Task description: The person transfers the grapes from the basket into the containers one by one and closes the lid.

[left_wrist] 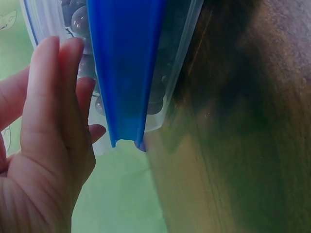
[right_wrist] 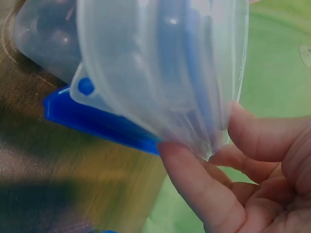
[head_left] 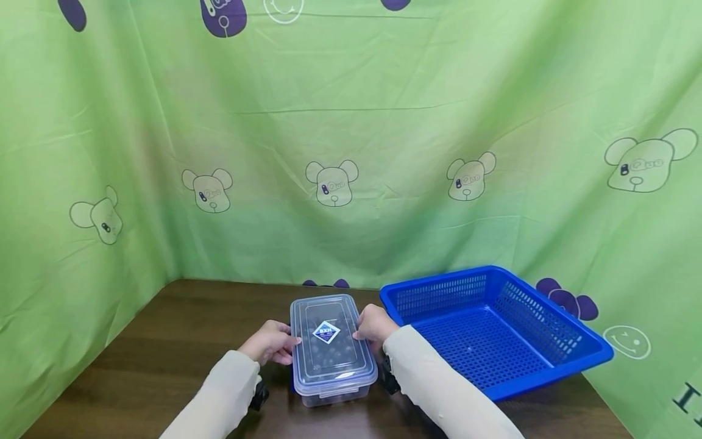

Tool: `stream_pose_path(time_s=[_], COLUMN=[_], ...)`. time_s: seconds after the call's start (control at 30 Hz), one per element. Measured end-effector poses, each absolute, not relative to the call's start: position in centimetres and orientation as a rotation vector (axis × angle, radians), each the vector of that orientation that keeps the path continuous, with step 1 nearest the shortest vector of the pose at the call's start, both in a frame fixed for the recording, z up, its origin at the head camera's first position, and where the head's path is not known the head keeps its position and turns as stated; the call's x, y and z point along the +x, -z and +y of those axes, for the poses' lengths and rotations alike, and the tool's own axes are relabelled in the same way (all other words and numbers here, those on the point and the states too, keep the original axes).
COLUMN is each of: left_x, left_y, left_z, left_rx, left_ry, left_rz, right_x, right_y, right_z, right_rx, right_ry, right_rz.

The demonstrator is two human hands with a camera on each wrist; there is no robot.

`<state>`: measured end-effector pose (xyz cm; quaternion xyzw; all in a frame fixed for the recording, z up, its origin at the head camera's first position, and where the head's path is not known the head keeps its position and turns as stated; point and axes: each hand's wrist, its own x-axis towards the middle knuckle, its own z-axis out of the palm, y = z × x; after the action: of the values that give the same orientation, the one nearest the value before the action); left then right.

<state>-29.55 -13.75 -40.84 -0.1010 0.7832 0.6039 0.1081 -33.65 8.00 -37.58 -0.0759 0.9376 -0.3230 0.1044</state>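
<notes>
A clear plastic food box (head_left: 336, 399) stands on the table, with dark round pieces (left_wrist: 80, 20) visible through its wall. Its translucent lid (head_left: 329, 360) bears a blue and white diamond label (head_left: 326, 331). Along the box's left side my left hand (head_left: 271, 342) has its thumb at the lid's edge. In the left wrist view its fingers (left_wrist: 43, 92) lie fairly straight beside a lowered blue side clip (left_wrist: 126, 63). My right hand (head_left: 377, 325) pinches the lid's right edge between thumb and fingers; in the right wrist view another blue clip (right_wrist: 107, 124) hangs below the lid.
To the right sits a large blue plastic basket (head_left: 548, 373) with perforated sides and bottom, close to my right forearm. The dark wooden table (head_left: 164, 341) extends to the left. A green printed cloth (head_left: 384, 231) hangs behind and at both sides.
</notes>
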Motion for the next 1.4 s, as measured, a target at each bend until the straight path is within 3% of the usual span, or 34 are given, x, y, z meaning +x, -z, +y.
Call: stream_pose_path(time_s=[0.3,0.53,0.83,1.4], left_x=[-29.5,-29.6,-29.9,-29.7], left_y=[40.4,40.6,40.5,40.2], left_z=[-13.9,-13.7,-13.9,-16.6], left_rx=[-0.299,-0.294,-0.280,-0.335], left_ry=[-1.771,-1.777,-1.716,-1.652], left_rz=[2.306,2.275,2.306,2.297], right_x=[-33.6,-33.1,-33.4,-32.4], right_y=[37.7,37.9,38.6,40.2], right_z=[7.6,8.1,9.4,8.1], right_rx=[-0.089,-0.133,0.143,0.194], right_ry=[1.130,1.251,1.366,1.533], right_rz=[2.653,2.539,2.380,2.113])
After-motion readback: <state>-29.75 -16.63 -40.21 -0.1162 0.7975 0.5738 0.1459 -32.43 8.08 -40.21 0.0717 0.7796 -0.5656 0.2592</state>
